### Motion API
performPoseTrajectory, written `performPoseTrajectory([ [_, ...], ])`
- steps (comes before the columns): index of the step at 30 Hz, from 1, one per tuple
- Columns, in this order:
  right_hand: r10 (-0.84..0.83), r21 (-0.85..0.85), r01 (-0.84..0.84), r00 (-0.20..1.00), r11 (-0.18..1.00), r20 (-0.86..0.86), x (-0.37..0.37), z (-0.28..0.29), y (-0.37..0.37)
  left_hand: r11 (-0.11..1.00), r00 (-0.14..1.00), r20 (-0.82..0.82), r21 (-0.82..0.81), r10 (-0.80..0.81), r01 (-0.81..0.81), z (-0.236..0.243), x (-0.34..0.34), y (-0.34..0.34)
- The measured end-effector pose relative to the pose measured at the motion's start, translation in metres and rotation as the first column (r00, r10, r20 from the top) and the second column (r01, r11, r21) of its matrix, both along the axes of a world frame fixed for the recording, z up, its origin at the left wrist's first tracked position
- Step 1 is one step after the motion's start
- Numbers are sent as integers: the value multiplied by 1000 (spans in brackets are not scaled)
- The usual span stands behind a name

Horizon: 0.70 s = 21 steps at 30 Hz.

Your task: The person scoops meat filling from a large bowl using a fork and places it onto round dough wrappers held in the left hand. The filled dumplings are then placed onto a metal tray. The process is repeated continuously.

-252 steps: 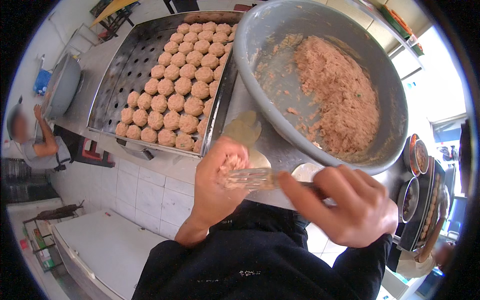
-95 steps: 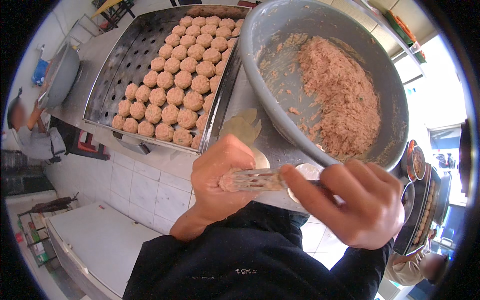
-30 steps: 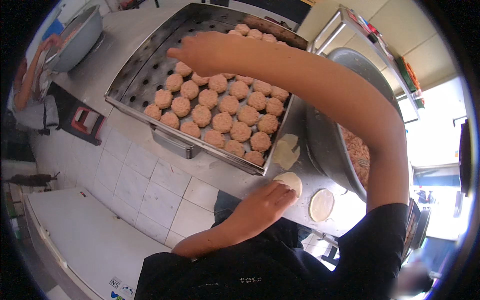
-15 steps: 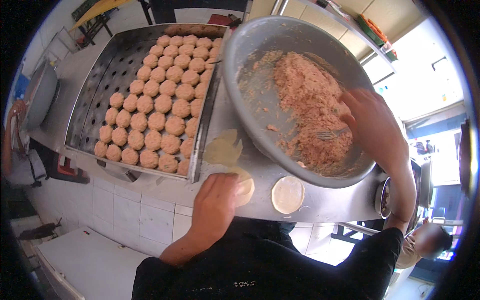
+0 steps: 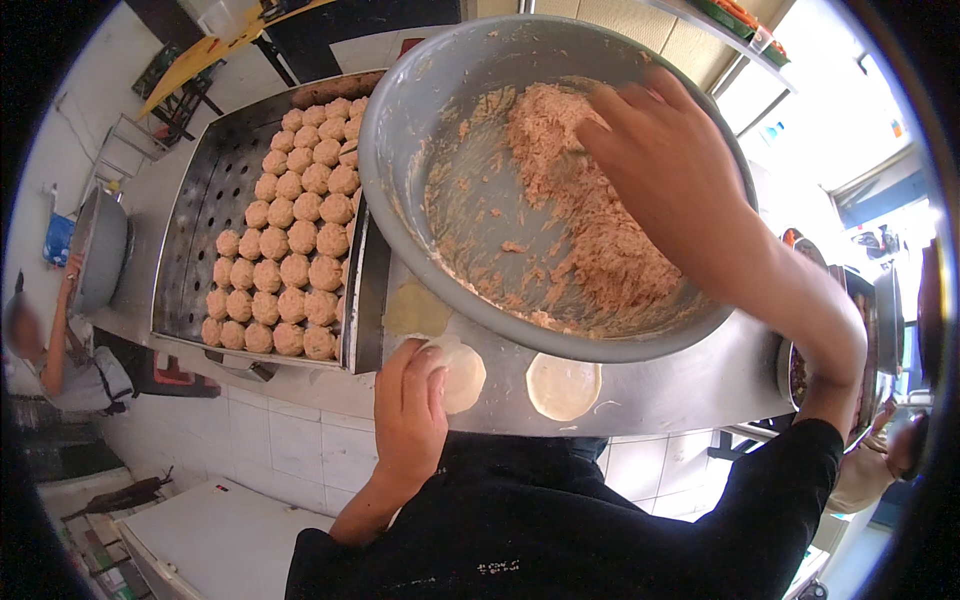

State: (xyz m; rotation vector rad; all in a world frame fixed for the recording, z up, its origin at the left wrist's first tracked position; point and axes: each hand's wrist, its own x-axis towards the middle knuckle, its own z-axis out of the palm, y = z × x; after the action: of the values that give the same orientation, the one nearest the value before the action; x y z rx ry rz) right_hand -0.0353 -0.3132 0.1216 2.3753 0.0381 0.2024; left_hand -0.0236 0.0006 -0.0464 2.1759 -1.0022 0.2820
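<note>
My left hand is closed on the edge of a pale dough round on the steel counter; a second round lies to its right, greenish thin pieces behind. My right hand is bent over pink minced mixture in a big grey basin, closed on a metal fork mostly hidden under its fingers. A perforated steel tray to the left holds several rows of shaped meat balls.
At far left a person reaches to another grey basin; at lower right is another person near pans. A white chest freezer stands lower left, a shelf back right, a yellow table back left.
My right hand went from over the tray into the basin, then farther up the mixture. My left hand, earlier holding mixture under the fork, is down on a dough round.
</note>
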Motion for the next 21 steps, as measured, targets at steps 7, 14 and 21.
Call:
performPoseTrajectory([
  [7, 61, -348, -151, 965, 925, -256, 62, -31, 11, 988, 980, 161, -119, 116, -98, -8, 1, 0],
  [14, 183, -42, -201, 945, 979, -271, 60, -23, -3, 981, 991, 16, -143, -131, 132, -2, 11, 12],
  [21, 99, -121, -114, 988, 986, -117, 75, -25, -8, 981, 980, -50, -29, -191, 190, 4, 18, 3],
])
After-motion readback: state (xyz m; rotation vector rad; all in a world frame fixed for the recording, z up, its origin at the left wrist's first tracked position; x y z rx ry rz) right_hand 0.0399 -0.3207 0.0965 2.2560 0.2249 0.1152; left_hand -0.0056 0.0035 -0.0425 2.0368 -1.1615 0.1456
